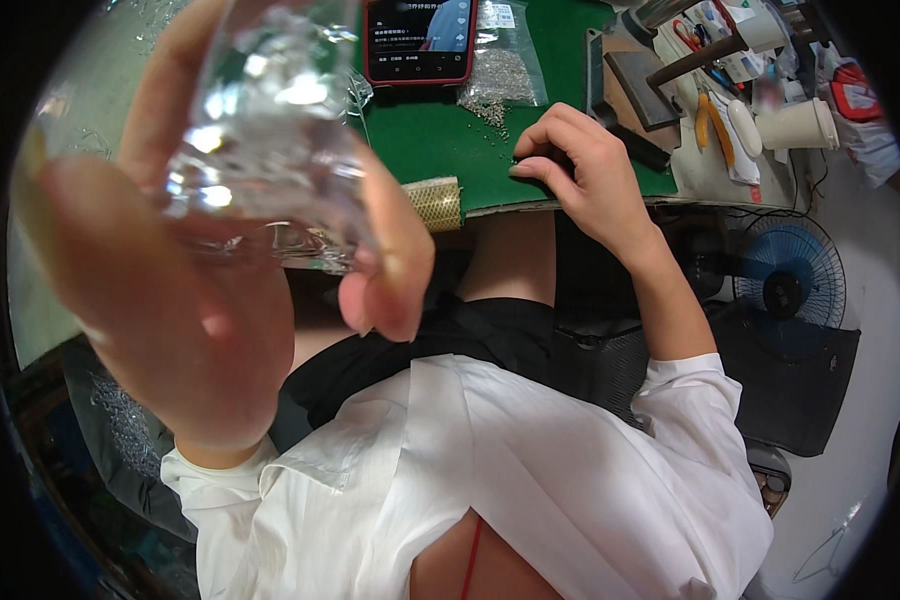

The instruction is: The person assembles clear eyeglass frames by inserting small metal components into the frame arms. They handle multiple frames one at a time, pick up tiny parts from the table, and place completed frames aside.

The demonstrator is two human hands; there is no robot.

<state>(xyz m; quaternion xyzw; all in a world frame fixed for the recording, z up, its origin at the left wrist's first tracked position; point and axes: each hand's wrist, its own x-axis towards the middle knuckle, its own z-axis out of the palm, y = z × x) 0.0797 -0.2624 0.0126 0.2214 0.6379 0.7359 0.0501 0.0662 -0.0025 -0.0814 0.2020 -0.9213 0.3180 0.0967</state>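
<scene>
My left hand (pixel 200 320) is raised close in front of me, large and partly blurred. Its fingers and thumb wrap round a clear, glassy cup-shaped thing (pixel 270 140) that shines brightly, with its top cut off by the picture's edge. My right hand (pixel 600 180) is over the near edge of the green mat (pixel 410 140), thumb and forefinger pinched together. A dark speck shows at those fingertips, too small to name. Just left of them lie small silvery pieces (pixel 488 112), spilled from the mouth of a clear zip bag (pixel 505 70) full of the same.
A phone in a red case (pixel 417 40) stands at the mat's back. A gold mesh-patterned roll (pixel 433 203) lies along the near edge. To the right are a metal hand press (pixel 645 85), yellow-handled pliers (pixel 715 130), a white cup (pixel 798 126) and a blue fan (pixel 790 285).
</scene>
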